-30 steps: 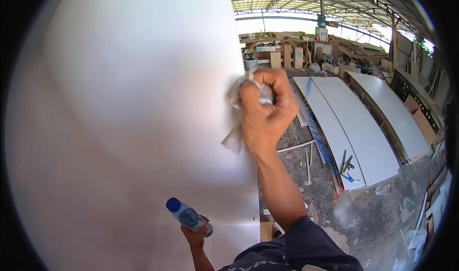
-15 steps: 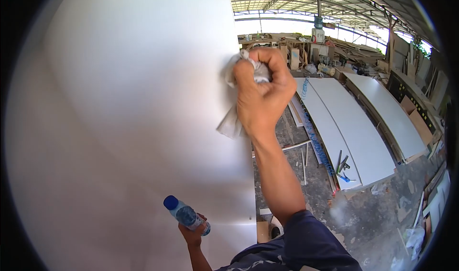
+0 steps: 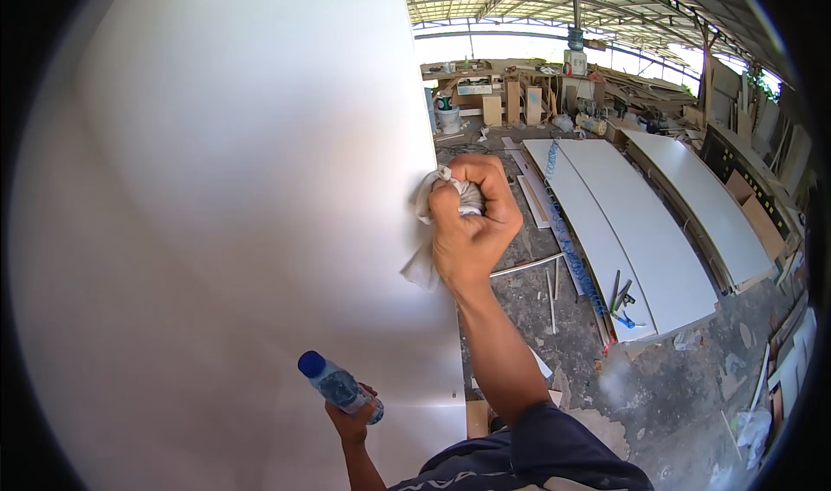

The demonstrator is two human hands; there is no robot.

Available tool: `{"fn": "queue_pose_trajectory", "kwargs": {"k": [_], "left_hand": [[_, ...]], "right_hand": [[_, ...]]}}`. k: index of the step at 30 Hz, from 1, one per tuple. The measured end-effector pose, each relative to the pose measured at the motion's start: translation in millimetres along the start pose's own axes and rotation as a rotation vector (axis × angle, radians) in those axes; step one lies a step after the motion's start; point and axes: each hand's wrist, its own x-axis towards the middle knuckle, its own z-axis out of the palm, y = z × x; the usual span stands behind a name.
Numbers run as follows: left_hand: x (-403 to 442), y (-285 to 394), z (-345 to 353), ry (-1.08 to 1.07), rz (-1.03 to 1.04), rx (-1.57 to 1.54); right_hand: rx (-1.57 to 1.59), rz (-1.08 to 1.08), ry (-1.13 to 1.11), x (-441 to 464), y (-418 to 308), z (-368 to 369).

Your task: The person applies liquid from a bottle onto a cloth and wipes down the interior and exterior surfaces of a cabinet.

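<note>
A tall white panel (image 3: 260,188) fills the left of the view. Bunched in my right hand (image 3: 478,231) is a whitish cloth (image 3: 424,270), pressed to the panel near its right edge. One end of the cloth hangs loose below my fingers. Lower down, my left hand (image 3: 351,420) is closed around a clear plastic bottle (image 3: 338,385) with a blue cap, tilted up to the left in front of the panel. How much liquid it holds I cannot tell.
White boards (image 3: 623,222) lie stacked on the right, with a coiled blue air hose (image 3: 567,240) and an air blow gun (image 3: 628,319) on them. Wood strips (image 3: 551,296) lie on the concrete floor (image 3: 640,396). Farther back stands a cluttered workbench (image 3: 485,71).
My right hand has slid down along the panel's edge with the cloth. My left hand and the bottle have hardly moved.
</note>
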Motion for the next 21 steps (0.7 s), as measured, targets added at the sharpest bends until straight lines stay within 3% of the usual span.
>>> {"fn": "queue_pose_trajectory", "kwargs": {"k": [5,11,16,21], "left_hand": [[-1.7,5.7,-2.6,-0.007,-0.005,0.026],[-1.2,12.2,5.5,-0.015,0.005,0.002],[-0.8,12.8,1.0,-0.044,0.012,0.02],[-0.1,12.7,3.1,-0.036,0.0,0.003]], "right_hand": [[0.043,0.127,-0.013,40.5,-15.7,28.6],[-0.037,0.029,-0.018,-10.9,-12.9,-0.7],[0.051,0.043,-0.028,39.2,-17.9,35.3],[-0.074,0.059,-0.077,-36.2,-8.4,-13.0]]}}
